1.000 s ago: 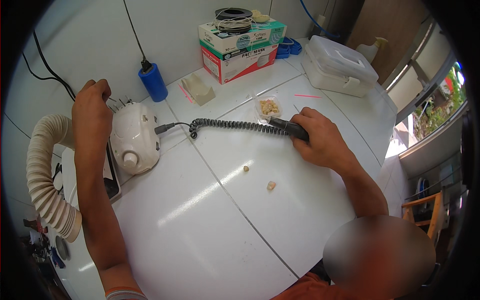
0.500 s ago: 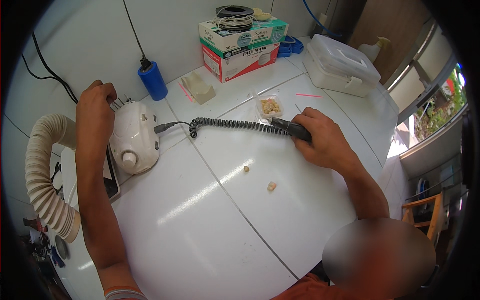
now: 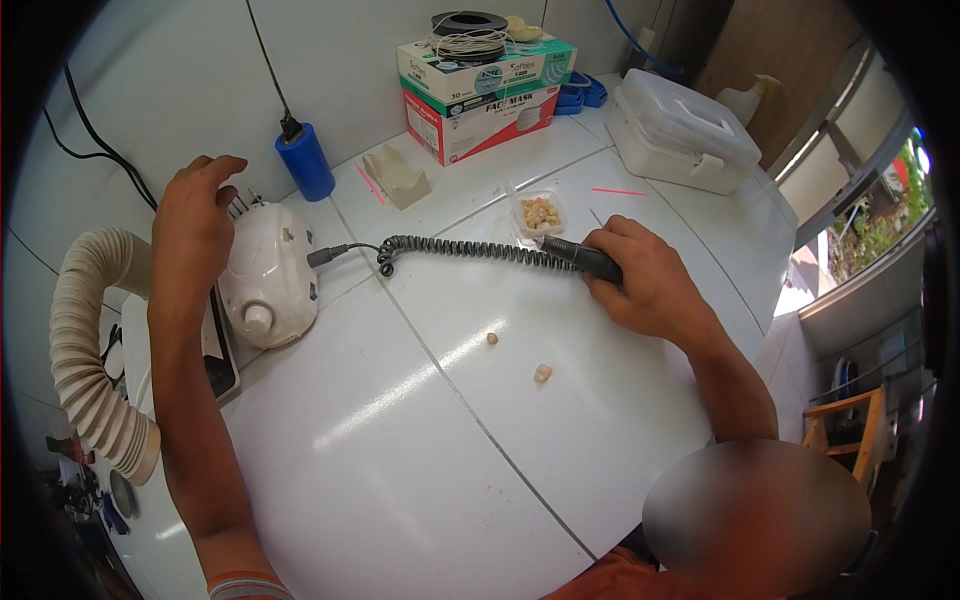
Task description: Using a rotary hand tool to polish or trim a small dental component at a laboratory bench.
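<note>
My right hand (image 3: 645,275) is wrapped round a black rotary handpiece (image 3: 592,261), its end beside a small clear box (image 3: 520,212) of tooth-like pieces (image 3: 541,213). A black coiled cord (image 3: 470,247) runs from it to the white control unit (image 3: 268,270) at left. Behind that unit's upper end my left hand (image 3: 195,215) is raised, index finger stretched out and thumb apart, with nothing seen between them. Thin metal bits (image 3: 240,205) stand upright in the unit, close to the fingers. Two loose tooth-like pieces, a small brown one (image 3: 492,339) and a larger pale one (image 3: 543,373), lie mid-table.
A ribbed hose (image 3: 75,350) curves beside my left forearm. Along the back are a blue cylinder (image 3: 305,162), a beige block (image 3: 397,178), stacked mask boxes (image 3: 480,115) and a white lidded case (image 3: 683,135). A pink stick (image 3: 619,191) lies near the case.
My left fingers, bent down over the metal bits before, have lifted and spread, the index finger now reaching right. My right hand and the handpiece have stayed in place.
</note>
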